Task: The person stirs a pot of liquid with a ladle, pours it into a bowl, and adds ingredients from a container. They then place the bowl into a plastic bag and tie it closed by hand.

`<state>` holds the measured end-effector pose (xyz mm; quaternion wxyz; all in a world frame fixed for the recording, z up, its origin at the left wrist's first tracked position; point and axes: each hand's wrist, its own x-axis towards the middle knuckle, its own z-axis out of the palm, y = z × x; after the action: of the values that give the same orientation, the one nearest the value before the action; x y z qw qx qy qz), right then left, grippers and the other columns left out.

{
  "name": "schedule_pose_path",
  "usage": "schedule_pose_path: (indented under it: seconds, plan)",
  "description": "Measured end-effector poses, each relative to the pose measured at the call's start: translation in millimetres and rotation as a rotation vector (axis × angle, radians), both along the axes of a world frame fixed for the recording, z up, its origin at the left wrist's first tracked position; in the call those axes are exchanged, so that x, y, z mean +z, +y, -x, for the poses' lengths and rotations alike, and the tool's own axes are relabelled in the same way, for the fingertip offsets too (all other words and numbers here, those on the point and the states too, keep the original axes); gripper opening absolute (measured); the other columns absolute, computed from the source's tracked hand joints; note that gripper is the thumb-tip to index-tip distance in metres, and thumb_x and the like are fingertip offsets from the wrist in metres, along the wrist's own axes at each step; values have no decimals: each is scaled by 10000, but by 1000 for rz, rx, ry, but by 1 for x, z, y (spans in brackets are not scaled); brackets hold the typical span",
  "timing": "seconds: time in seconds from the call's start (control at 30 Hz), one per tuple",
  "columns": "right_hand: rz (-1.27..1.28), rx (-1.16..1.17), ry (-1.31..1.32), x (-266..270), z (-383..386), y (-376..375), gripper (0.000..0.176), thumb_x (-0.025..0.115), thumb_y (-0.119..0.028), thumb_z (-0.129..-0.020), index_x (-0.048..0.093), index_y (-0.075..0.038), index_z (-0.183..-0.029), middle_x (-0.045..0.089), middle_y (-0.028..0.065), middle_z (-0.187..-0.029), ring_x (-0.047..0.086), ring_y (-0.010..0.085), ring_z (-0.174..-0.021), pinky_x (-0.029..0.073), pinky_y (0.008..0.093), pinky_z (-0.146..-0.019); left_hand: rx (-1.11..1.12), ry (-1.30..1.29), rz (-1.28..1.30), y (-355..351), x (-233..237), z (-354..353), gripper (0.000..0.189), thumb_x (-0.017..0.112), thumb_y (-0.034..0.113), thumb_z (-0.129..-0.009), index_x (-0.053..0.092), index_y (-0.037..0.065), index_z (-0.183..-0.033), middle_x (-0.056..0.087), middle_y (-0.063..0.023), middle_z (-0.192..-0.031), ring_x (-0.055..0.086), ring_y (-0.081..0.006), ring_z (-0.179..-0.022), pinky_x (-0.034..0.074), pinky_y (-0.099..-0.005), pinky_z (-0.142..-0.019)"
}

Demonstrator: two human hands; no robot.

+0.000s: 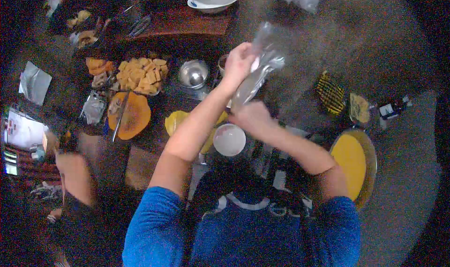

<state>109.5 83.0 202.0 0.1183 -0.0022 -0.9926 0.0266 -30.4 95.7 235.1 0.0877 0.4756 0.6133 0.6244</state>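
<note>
A clear plastic bag [267, 56] is stretched between my hands, slanting from upper right down to lower left. My left hand [240, 63] grips its upper part, fingers closed around the plastic. Blurred by motion, my right hand [253, 117] is at the bag's lower end, and its fingers cannot be made out clearly. A small white bowl [229, 139] stands just below my right hand. Behind my left forearm lies something yellow [176, 122], partly hidden. A shiny metal bowl [193, 74] is to the left of my left hand.
Orange chunks [143, 76] are heaped at left, above an orange piece [136, 114] with a knife [121, 117] across it. At right are a large basin of yellow contents [349, 164] and a dark bottle [393, 109]. A white dish [213, 1] stands at the top. Another person's arm [75, 178] is at left.
</note>
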Motion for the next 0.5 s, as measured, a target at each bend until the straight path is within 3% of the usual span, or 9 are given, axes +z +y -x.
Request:
schedule_pose_path:
  seconds: [0.03,0.13,0.2,0.27,0.33,0.37,0.43,0.47,0.5]
  plan:
    - [77,20,-28,13,-17,-22,227,561,-310,-709,583,-83,-703,574,95,-585,575,255,-500,468,374,-441,-1,-152,119,-17,-3,-6,255,495,238,-797,550,3,-880,586,-92,-752,532,-142,-675,411,-269,-607]
    - [155,-56,-6,51,-43,-33,369,561,-405,-725,559,-49,-821,541,90,-545,549,264,-463,437,360,-414,126,-219,104,-46,-54,9,231,472,224,-826,546,7,-852,562,-58,-693,492,-98,-627,393,-235,-569]
    - [281,-211,227,86,-37,-8,388,610,-358,-701,550,-33,-905,585,108,-678,580,284,-600,473,350,-529,174,-223,170,-82,-34,-6,241,458,233,-843,546,9,-840,550,-45,-679,480,-80,-626,385,-221,-562]
    - [196,-123,585,94,-14,32,424,649,-323,-676,543,-28,-962,591,125,-844,577,284,-768,470,326,-670,187,-238,225,-107,-30,-17,247,449,237,-855,546,10,-835,540,-31,-673,469,-67,-627,380,-214,-558]
    - [151,-88,541,100,10,48,471,654,-341,-669,538,-28,-1001,568,129,-978,555,257,-879,444,318,-755,157,-246,266,-123,-33,-20,246,445,235,-862,546,11,-839,532,-16,-675,459,-59,-629,378,-213,-557]
    - [240,-41,453,93,23,53,452,654,-340,-670,552,-24,-976,579,120,-944,562,241,-859,448,311,-740,126,-246,96,-128,-46,-25,212,456,209,-858,551,19,-844,532,4,-680,455,-50,-631,374,-209,-549]
    - [408,57,268,72,49,58,417,654,-339,-671,581,-15,-925,600,102,-878,576,211,-818,455,298,-709,138,-249,181,-142,-49,-30,195,450,191,-861,552,25,-858,531,11,-688,451,-46,-641,370,-199,-554]
    - [443,95,48,72,58,61,396,647,-336,-680,589,-6,-892,604,89,-831,578,192,-789,456,287,-692,144,-251,224,-148,-51,-29,187,447,182,-863,553,27,-864,530,15,-691,448,-43,-647,368,-195,-556]
    - [472,132,-174,77,66,61,379,641,-333,-689,597,2,-860,608,76,-784,580,174,-760,458,277,-674,106,-327,295,-156,-55,-25,217,469,232,-852,543,53,-950,546,1,-797,474,-60,-702,384,-214,-585]
